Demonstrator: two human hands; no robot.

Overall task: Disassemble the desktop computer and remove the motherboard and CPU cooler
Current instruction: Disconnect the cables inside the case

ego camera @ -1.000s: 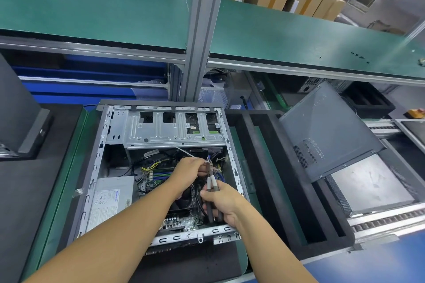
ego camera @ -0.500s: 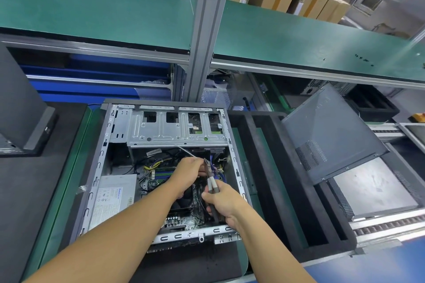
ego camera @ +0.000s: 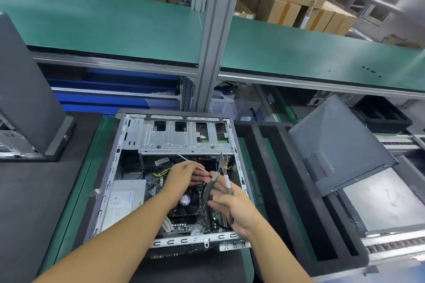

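The computer case (ego camera: 110, 167) lies open side up on the green mat (ego camera: 76, 190), its long axis running away from the person and the drive cage (ego camera: 174, 142) at the far end. The CPU cooler (ego camera: 186, 204) sits on the motherboard (ego camera: 195, 225) inside. The left hand (ego camera: 184, 174) pinches a thin white strip (ego camera: 184, 158). The right hand (ego camera: 236, 207) grips the pliers (ego camera: 227, 184), tips pointing toward the drive cage.
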